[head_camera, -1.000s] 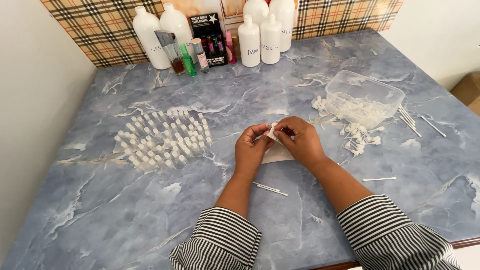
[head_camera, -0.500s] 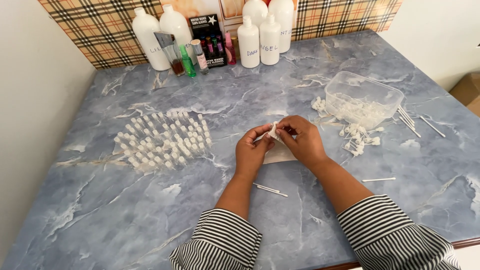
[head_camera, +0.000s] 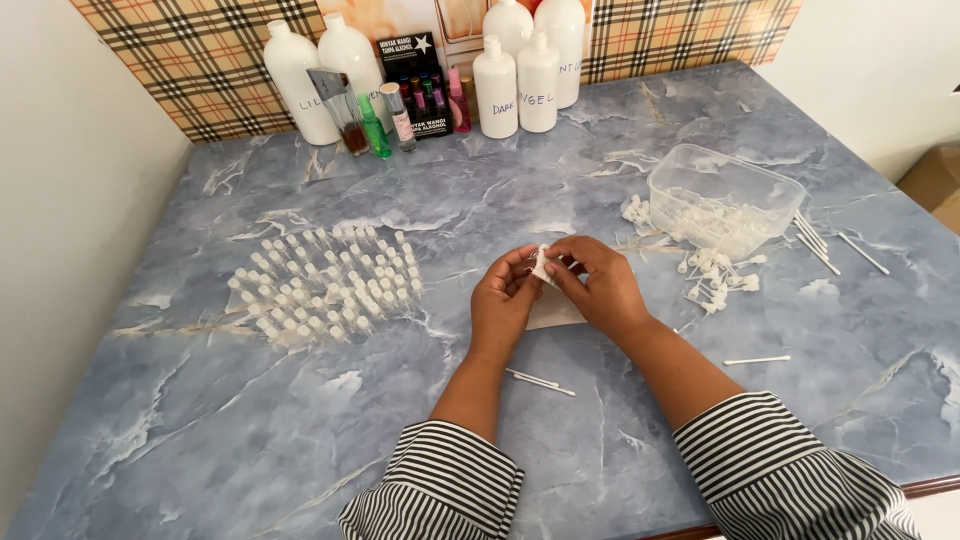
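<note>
Blue marble tabletop (head_camera: 300, 440) | both hands raised mid-table, barely shifted from a moment ago | left hand (head_camera: 503, 300) and right hand (head_camera: 600, 290) fingertips pinched on small white cap (head_camera: 541, 262) | vial cluster (head_camera: 325, 283) left, plastic tub (head_camera: 725, 200) right.

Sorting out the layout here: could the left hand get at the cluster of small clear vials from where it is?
Probably yes: the left hand sits beside the small clear vials, with only bare tabletop between.
</note>
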